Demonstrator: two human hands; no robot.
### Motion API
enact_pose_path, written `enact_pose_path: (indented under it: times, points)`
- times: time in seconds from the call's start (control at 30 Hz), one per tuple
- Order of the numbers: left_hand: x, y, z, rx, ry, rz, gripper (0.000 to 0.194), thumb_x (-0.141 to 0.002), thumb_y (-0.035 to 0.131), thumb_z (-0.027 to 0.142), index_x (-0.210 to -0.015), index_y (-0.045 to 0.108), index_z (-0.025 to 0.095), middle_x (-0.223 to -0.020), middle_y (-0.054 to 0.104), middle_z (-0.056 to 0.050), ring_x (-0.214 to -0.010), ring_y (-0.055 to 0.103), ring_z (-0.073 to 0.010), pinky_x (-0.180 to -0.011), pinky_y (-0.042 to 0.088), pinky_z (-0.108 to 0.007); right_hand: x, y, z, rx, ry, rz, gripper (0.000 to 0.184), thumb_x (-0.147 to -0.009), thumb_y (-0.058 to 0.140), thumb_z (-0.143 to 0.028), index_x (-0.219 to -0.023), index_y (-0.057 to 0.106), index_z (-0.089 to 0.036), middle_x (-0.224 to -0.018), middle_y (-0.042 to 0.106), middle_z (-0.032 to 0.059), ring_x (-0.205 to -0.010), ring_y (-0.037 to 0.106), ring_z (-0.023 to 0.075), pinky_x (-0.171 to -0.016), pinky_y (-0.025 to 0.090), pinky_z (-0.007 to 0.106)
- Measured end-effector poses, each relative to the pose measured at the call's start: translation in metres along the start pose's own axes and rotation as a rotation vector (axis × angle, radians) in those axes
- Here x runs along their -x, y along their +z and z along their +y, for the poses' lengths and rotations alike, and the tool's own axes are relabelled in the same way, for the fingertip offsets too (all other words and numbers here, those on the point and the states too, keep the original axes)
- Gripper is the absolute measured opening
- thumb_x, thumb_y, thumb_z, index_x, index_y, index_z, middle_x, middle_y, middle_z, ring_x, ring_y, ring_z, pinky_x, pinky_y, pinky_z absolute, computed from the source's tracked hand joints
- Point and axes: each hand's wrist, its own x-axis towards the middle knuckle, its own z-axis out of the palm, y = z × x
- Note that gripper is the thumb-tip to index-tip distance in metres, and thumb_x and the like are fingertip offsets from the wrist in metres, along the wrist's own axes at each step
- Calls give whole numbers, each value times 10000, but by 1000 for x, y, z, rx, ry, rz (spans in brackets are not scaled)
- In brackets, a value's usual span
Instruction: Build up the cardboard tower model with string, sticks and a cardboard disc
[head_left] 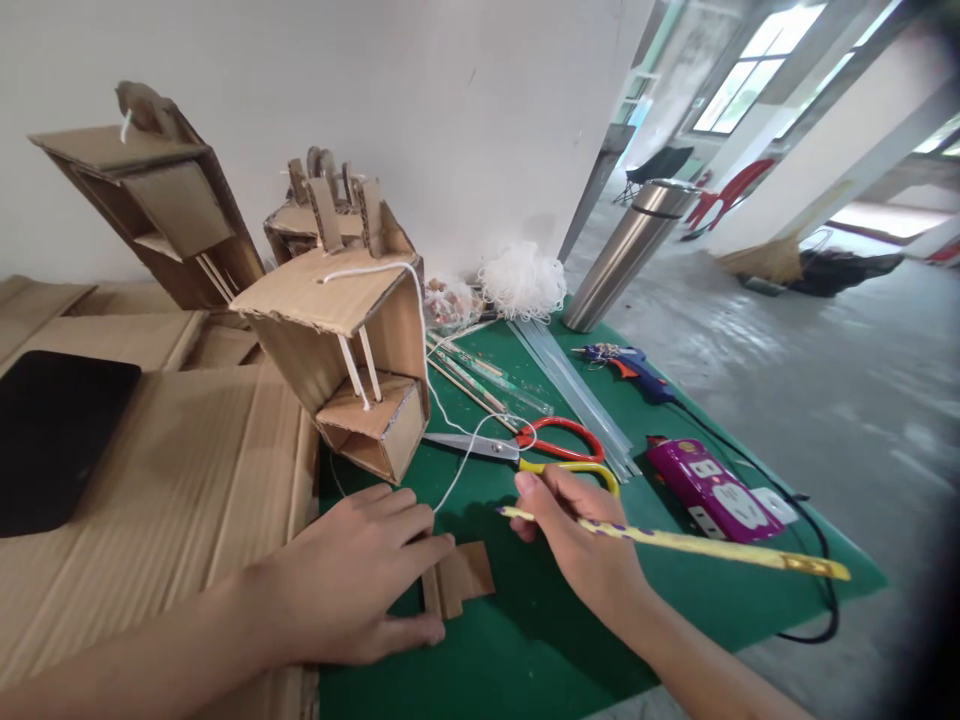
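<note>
A pencil [720, 548], yellow with purple spots, is pinched in my right hand [577, 530]. Its tip points left, and it hangs a little over the green tabletop. My left hand [360, 575] holds down a small stepped cardboard piece [463, 580] on the green mat, with thumb and fingers at its left edge; part of it is hidden under the fingers. Just behind lie scissors [487, 447] with one red and one yellow handle, blades partly apart. A cardboard box model [330, 300] with white sticks and a white string [424, 330] stands behind my left hand.
Two more cardboard models [150, 190] stand at the back. A glue gun [630, 368], purple power strip [716, 490] and steel flask [634, 255] line the right side. Clear glue sticks [574, 385] and rubber bands [523, 282] lie behind. A black pad [64, 430] rests on cardboard at left.
</note>
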Motion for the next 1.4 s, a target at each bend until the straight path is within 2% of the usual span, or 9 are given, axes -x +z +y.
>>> enact_pose_path:
  times: [0.17, 0.27, 0.37, 0.6, 0.73, 0.97, 1.07, 1.23, 1.4]
  points:
    - [-1, -3, 1, 19, -6, 14, 441, -789, 753, 465, -1094, 651, 163, -854, 651, -40, -808, 615, -263, -733, 501, -405, 5, 6, 3, -171, 88, -253, 595, -897, 397, -706, -690, 605, -189, -554, 625, 34, -451, 575, 141, -396, 430, 218]
    - [-2, -4, 1, 29, -12, 8, 398, -782, 762, 452, -1054, 659, 181, -837, 641, -30, -779, 610, -248, -700, 493, -381, 2, 7, 0, -86, 115, -305, 501, -871, 524, -637, -656, 584, -189, -550, 578, 3, -465, 531, 119, -411, 397, 206]
    - [-2, -3, 0, 18, -5, -2, 380, -781, 762, 457, -1033, 675, 186, -835, 634, -34, -775, 609, -246, -697, 494, -378, -2, 6, -3, 13, 46, -344, 463, -913, 506, -557, -619, 539, -200, -528, 509, -23, -465, 486, 111, -418, 363, 213]
    - [-2, -2, -1, 19, 8, 15, 350, -791, 751, 448, -1013, 687, 185, -818, 625, -39, -766, 605, -252, -687, 500, -387, -4, 9, 7, 226, -135, -227, 537, -923, 529, -487, -517, 291, -228, -448, 404, -46, -445, 404, 106, -439, 276, 252]
    - [-3, -2, 0, 21, 5, 11, 355, -793, 750, 459, -1009, 688, 185, -825, 629, -46, -784, 604, -257, -716, 505, -397, -4, 11, 8, 214, -121, -254, 505, -920, 523, -444, -517, 307, -231, -453, 433, -41, -438, 419, 108, -435, 279, 249]
    - [-2, -2, 0, 23, -5, -9, 370, -803, 736, 468, -1042, 683, 191, -856, 633, -51, -805, 606, -262, -726, 507, -406, -5, 11, 3, 223, -175, -224, 450, -892, 461, -312, -495, 264, -237, -419, 416, -39, -407, 370, 100, -429, 250, 258]
    - [-2, -1, 0, 27, -7, -10, 363, -800, 740, 461, -1035, 686, 190, -853, 635, -51, -800, 608, -261, -716, 507, -401, -5, 11, 3, 184, -131, -248, 455, -900, 483, -346, -503, 289, -237, -429, 429, -39, -411, 390, 104, -420, 260, 250]
    - [-3, -1, 0, 20, -3, 5, 357, -797, 744, 456, -1027, 685, 189, -846, 631, -45, -800, 608, -256, -728, 506, -399, -7, 11, 2, 208, -181, -232, 454, -886, 467, -302, -493, 249, -238, -417, 394, -41, -414, 354, 104, -433, 239, 262]
    - [-3, -2, 0, 10, 6, 31, 348, -799, 739, 456, -1018, 684, 191, -834, 625, -37, -774, 600, -242, -694, 499, -374, -7, 11, 2, 174, -146, -256, 458, -899, 476, -345, -507, 264, -236, -430, 400, -43, -420, 360, 102, -424, 255, 254]
